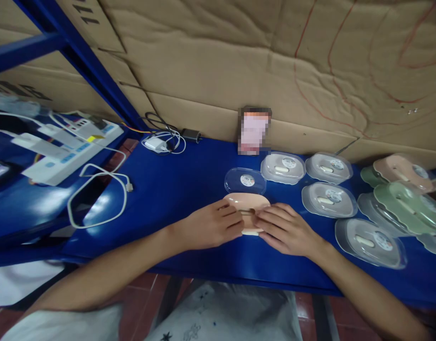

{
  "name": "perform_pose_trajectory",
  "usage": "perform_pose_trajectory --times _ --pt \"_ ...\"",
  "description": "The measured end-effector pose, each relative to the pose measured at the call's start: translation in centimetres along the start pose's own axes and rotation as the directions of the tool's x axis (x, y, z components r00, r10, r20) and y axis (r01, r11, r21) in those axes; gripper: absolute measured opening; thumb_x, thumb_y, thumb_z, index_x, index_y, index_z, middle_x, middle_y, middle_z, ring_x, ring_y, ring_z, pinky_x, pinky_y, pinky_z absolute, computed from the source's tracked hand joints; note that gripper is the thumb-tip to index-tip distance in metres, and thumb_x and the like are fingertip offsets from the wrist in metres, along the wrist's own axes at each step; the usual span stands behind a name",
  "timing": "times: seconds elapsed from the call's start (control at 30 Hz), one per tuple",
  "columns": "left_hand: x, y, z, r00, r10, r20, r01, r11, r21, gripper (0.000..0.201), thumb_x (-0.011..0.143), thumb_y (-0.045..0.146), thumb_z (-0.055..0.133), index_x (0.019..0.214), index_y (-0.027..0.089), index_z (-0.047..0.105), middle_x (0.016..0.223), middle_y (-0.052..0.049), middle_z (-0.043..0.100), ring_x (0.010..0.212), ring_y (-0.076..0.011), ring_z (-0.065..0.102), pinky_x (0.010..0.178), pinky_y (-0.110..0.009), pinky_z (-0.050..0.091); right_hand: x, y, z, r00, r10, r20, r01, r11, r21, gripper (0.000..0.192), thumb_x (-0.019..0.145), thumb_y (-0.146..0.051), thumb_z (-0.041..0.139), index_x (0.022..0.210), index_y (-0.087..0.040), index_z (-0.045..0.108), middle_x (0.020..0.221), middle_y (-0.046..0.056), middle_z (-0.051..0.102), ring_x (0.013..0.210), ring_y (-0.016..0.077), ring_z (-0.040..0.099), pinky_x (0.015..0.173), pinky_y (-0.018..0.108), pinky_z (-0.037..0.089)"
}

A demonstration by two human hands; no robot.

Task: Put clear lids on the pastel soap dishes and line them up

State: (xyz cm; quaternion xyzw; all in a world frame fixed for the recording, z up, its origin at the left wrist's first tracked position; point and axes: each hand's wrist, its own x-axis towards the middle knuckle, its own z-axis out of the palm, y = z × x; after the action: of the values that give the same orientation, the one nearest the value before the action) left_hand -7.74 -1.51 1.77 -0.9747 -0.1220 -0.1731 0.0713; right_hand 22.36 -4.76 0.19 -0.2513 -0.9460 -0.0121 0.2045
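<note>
A shallow peach plastic dish (251, 200) with rounded ends sits near the front of the blue table. My left hand (218, 225) grips its left side, and the fingers curl over the rim into it. On the other side my right hand (284, 228) is closed over the right rim, its fingertips close to those of the left. A small dark slot or piece shows between the fingertips, too covered to make out. Just behind the dish lies a clear plastic lid (239, 181) with a round sticker.
Several clear-lidded pale grey dishes (330, 200) stand to the right, beside green dishes (404, 208) and a peach one (399, 171). A phone (254, 132) leans against the cardboard wall (211, 57). Chargers (157, 144), a white cable (124, 203) and a power strip (68, 158) lie left.
</note>
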Motion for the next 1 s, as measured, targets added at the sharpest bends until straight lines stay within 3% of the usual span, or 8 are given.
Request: perform_pose_trajectory --times 0.17,0.43,0.6,0.77,0.93,1.0 --pt "0.2 0.0 0.6 0.999 -0.024 0.021 0.026 0.997 -0.072 0.021 0.111 0.025 0.057 0.124 0.016 0.07 0.115 -0.009 0.079 0.104 -0.0234 0.073 0.1 -0.04 0.054 0.0 0.1 0.0 0.998 0.022 0.064 -0.019 0.999 -0.046 0.035 0.107 -0.042 0.065 0.136 -0.022 0.071 0.135 0.01 0.076 0.128 0.0277 0.067 0.11 0.048 0.051" --pt "0.5 0.0 1.0 0.997 -0.064 0.046 0.069 0.989 -0.13 0.016 0.105 0.023 0.067 0.119 0.018 0.071 0.117 -0.009 0.077 0.115 -0.0258 0.071 0.109 -0.042 0.051 0.2 0.2 0.2 0.995 0.043 0.089 -0.042 0.999 -0.013 0.033 0.106 -0.033 0.066 0.137 -0.025 0.072 0.133 0.009 0.076 0.127 0.0276 0.066 0.11 0.048 0.05" --pt "0.0 -1.3 1.4 0.991 -0.131 -0.016 0.122 0.952 -0.28 0.03 0.11 0.032 0.059 0.137 0.022 0.067 0.129 -0.011 0.075 0.123 -0.0259 0.068 0.11 -0.044 0.051 0.5 0.0 -0.1 0.994 0.055 0.097 -0.056 0.998 0.006 0.032 0.107 -0.032 0.063 0.137 -0.024 0.072 0.133 0.01 0.076 0.129 0.0278 0.067 0.112 0.051 0.05" --pt "-0.8 -4.1 2.2 0.911 -0.404 0.086 0.413 0.894 -0.171 0.044 0.115 0.034 0.045 0.156 0.021 0.054 0.164 -0.017 0.054 0.152 -0.0336 0.048 0.124 -0.056 0.038 -0.1 0.6 -1.3 0.99 0.099 0.1 -0.098 0.995 -0.018 0.038 0.105 -0.047 0.068 0.133 -0.022 0.072 0.127 0.01 0.078 0.12 0.0295 0.07 0.111 0.052 0.051" --pt "-1.4 -5.3 1.9 0.839 -0.52 0.161 0.532 0.846 -0.04 0.051 0.107 0.038 0.061 0.156 0.022 0.056 0.145 -0.018 0.063 0.14 -0.0366 0.056 0.126 -0.062 0.032 -0.8 1.7 -1.5 0.984 0.146 0.102 -0.144 0.989 -0.03 0.035 0.105 -0.041 0.068 0.135 -0.023 0.071 0.128 0.011 0.078 0.121 0.031 0.07 0.107 0.054 0.053" --pt "-1.7 -5.5 1.8 0.808 -0.566 0.165 0.577 0.816 -0.028 0.057 0.103 0.039 0.067 0.156 0.023 0.055 0.146 -0.019 0.06 0.142 -0.0389 0.054 0.124 -0.065 0.036 -0.8 1.8 -1.3 0.985 0.149 0.088 -0.148 0.989 -0.013 0.034 0.106 -0.04 0.067 0.136 -0.023 0.07 0.128 0.011 0.078 0.121 0.0309 0.07 0.108 0.054 0.055"
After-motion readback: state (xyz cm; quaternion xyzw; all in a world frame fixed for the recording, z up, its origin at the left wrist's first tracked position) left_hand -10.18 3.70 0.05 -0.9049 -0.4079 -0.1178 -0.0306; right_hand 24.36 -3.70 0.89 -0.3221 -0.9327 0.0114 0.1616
